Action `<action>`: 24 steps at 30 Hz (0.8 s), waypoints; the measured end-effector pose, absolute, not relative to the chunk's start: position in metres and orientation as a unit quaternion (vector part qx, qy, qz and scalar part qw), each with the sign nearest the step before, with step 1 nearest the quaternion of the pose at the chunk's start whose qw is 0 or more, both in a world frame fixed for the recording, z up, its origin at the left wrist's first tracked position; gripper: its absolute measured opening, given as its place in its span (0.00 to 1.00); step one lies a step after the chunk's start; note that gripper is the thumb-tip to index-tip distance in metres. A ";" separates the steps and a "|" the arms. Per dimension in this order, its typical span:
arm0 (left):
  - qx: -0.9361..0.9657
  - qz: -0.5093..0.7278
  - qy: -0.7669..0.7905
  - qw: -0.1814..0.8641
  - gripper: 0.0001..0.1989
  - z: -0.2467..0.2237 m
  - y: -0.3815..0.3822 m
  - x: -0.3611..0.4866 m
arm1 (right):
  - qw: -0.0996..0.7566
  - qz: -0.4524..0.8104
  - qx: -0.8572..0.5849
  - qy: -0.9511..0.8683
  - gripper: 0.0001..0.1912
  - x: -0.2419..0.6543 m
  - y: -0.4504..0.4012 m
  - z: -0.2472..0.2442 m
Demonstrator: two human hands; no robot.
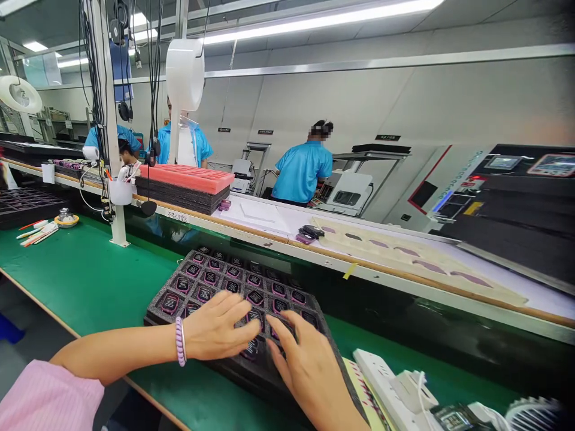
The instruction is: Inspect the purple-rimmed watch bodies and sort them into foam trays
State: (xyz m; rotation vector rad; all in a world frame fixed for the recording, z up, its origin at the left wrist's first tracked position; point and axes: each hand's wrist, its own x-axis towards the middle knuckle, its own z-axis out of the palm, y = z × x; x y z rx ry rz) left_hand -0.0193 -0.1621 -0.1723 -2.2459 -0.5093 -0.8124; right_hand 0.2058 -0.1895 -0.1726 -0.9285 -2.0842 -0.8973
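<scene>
A dark grey foam tray (155,312) lies on the green bench, its pockets filled with rows of small black square devices with purple rims and white print, such as this watch-like device (169,303). My left hand (220,328) reaches over the front middle of the tray, palm down, fingers apart. To its right my right hand (309,362) hovers over or rests on the tray's front right part, thumb and fingers spread. Between the two hands a device (250,348) shows in its pocket. My hands cover some pockets, and whether the fingertips touch the devices I cannot tell.
Behind the tray runs a raised shelf (278,242) with a red foam tray (188,178) on dark ones. A white power strip (381,383) lies at the right front. Pens (38,232) and a post (117,224) stand left. Co-workers in blue are beyond.
</scene>
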 end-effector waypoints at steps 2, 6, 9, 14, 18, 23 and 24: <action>-0.851 -0.328 -0.208 0.354 0.23 -0.166 -0.170 -0.020 | 0.325 -0.372 -0.364 -0.789 0.17 0.202 -0.193 -0.171; -0.827 -0.409 -0.162 0.350 0.10 -0.169 -0.175 -0.026 | 0.366 -0.379 -0.368 -0.766 0.21 0.203 -0.201 -0.175; -0.816 -0.460 -0.114 0.332 0.13 -0.179 -0.172 -0.034 | 0.387 -0.345 -0.342 -0.784 0.26 0.210 -0.205 -0.179; -0.823 -0.431 -0.143 0.340 0.15 -0.191 -0.170 -0.044 | 0.385 -0.286 -0.299 -0.825 0.22 0.223 -0.205 -0.183; -0.820 -0.421 -0.163 0.353 0.15 -0.189 -0.173 -0.047 | 0.377 -0.330 -0.328 -0.800 0.23 0.224 -0.204 -0.183; -0.805 -0.383 -0.368 0.264 0.38 -0.181 -0.172 -0.070 | 0.306 -0.248 -0.561 -0.729 0.37 0.254 -0.186 -0.193; -0.794 -0.383 -0.411 0.233 0.44 -0.182 -0.170 -0.080 | 0.310 -0.179 -0.616 -0.702 0.44 0.267 -0.180 -0.197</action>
